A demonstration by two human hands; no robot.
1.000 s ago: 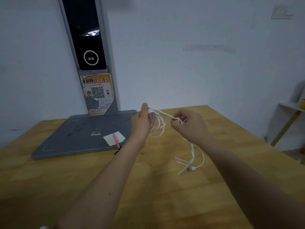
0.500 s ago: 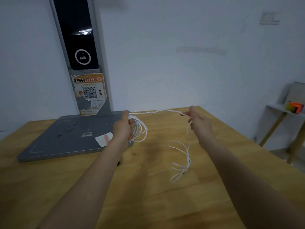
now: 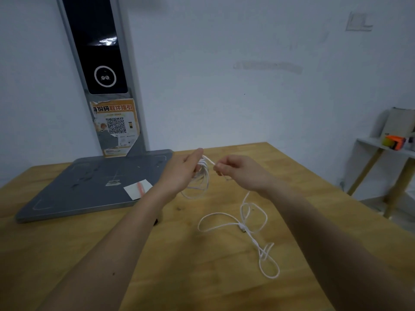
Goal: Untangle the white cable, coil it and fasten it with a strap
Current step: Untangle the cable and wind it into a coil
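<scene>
The white cable point(image 3: 244, 223) is partly coiled. My left hand point(image 3: 182, 171) holds several loops of it above the wooden table point(image 3: 202, 277), and the loops hang below my fingers. My right hand point(image 3: 240, 171) pinches the strand just right of the coil. From there the cable drops to the table and lies in loose loops, with a plug near the middle. A pink strap point(image 3: 141, 188) lies on a white paper slip point(image 3: 134, 190) on the grey base, left of my left hand.
A grey scanner stand point(image 3: 89, 182) with a tall black column point(image 3: 98, 52) sits at the table's back left against the white wall. A white side shelf point(image 3: 386, 147) with an orange object stands at the right, past the table edge.
My right hand has come back to the coil after drawing the strand out to the right. The loose end has dropped onto the table in wider loops.
</scene>
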